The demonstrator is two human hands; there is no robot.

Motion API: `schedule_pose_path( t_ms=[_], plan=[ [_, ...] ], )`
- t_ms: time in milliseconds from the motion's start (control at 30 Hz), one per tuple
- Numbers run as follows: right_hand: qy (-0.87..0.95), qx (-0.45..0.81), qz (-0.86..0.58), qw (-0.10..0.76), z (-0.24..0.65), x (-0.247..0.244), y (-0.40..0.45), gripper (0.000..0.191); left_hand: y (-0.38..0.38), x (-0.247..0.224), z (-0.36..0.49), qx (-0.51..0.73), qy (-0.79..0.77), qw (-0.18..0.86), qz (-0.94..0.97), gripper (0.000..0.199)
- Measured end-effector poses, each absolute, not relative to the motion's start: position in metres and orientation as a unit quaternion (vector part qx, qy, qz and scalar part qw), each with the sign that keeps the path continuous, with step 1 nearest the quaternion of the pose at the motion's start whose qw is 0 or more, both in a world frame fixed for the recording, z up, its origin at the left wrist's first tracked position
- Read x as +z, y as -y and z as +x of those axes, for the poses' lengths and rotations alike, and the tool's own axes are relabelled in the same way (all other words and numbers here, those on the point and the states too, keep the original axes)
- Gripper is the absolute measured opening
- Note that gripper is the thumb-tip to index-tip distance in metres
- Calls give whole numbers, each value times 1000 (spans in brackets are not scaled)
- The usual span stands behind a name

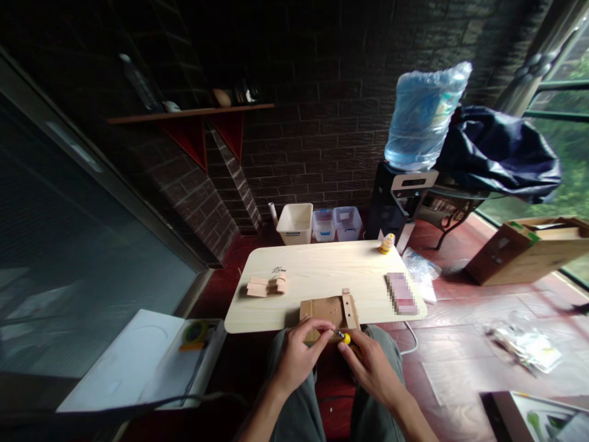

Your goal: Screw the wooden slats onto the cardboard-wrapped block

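Note:
My right hand (370, 362) is closed around a screwdriver (346, 339) with a yellow and black handle, its metal shaft pointing left. At the shaft's tip, my left hand (304, 353) has thumb and forefinger pinched together; whatever lies between them is too small to make out. Just beyond both hands, a brown cardboard-like panel (322, 310) rests at the table's near edge, partly covered by my fingers. A tan strip with dark holes (348, 307) lies along its right side. Tan shaped pieces (267, 285) and small dark metal bits (278, 269) are on the table's left part.
The pale wooden table (317, 264) also bears a yellow-based container (387, 244) and a pixelated flat object (402, 293). Plastic bins (294, 224) and a water dispenser (396, 202) stand behind. An opened white case (138, 362) sits left; a cardboard box (519, 252) stands right.

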State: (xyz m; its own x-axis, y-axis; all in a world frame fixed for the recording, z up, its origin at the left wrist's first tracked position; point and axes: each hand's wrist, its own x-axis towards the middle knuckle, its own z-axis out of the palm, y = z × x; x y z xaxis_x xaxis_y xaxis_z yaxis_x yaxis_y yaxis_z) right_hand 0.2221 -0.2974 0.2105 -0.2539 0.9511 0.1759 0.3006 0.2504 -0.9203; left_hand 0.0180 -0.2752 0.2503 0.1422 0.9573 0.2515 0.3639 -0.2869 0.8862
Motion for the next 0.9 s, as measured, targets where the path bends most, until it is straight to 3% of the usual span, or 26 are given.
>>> schedule_pose_path(
  t_ms=[200,367,667,900],
  plan=[
    [725,349,-486,341,229,206,300,33,275,250,6,385,-478,270,742,11],
    [737,324,-503,316,233,206,303,36,279,250,6,385,-473,319,725,16],
    [688,391,-469,391,224,223,318,36,290,251,18,424,-461,517,583,38],
    [647,405,-450,464,206,221,328,32,294,249,20,474,-395,503,606,23]
  ],
)
